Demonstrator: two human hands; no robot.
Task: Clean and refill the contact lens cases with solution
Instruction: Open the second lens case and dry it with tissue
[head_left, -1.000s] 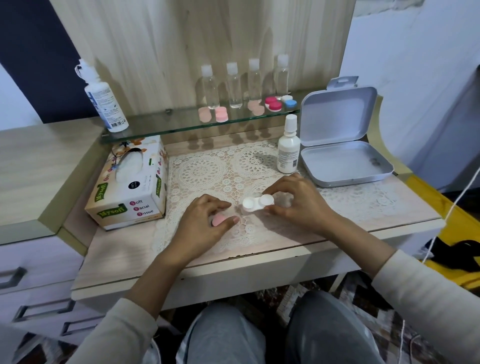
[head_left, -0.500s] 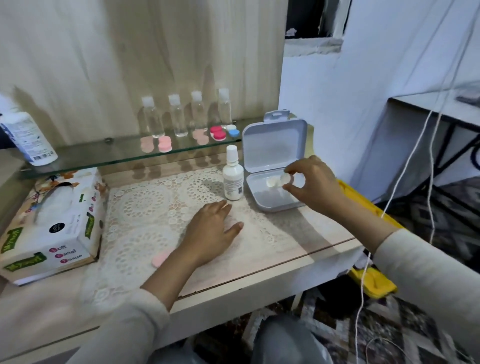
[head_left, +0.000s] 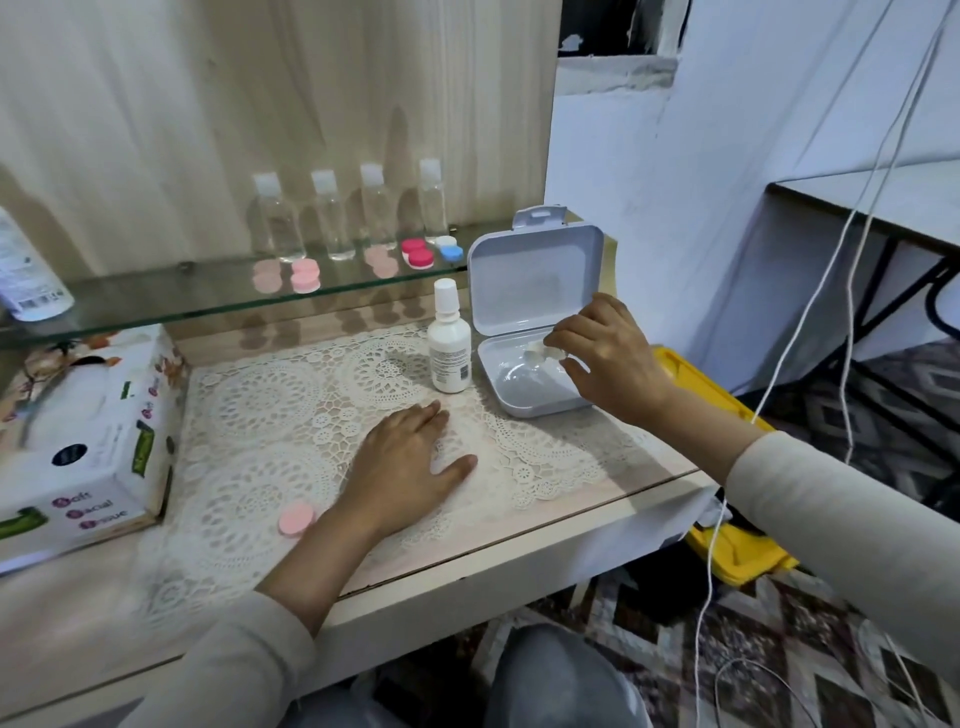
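right hand pinches the white lens case between thumb and fingertips, over the tray of the open white box at the right end of the surface. can't tell if the case touches the tray. box lid stands upright behind.
left hand lies flat, palm down on the lace mat, fingers straight and close together, thumb out, holding nothing.
pink cap lies on the mat just left of the left wrist.
small solution bottle is upright and capped, just left of the box.
glass shelf behind carries four clear bottles, a pink lens case, a red lens case and a blue-and-white lens case.
tissue box sits at far left.
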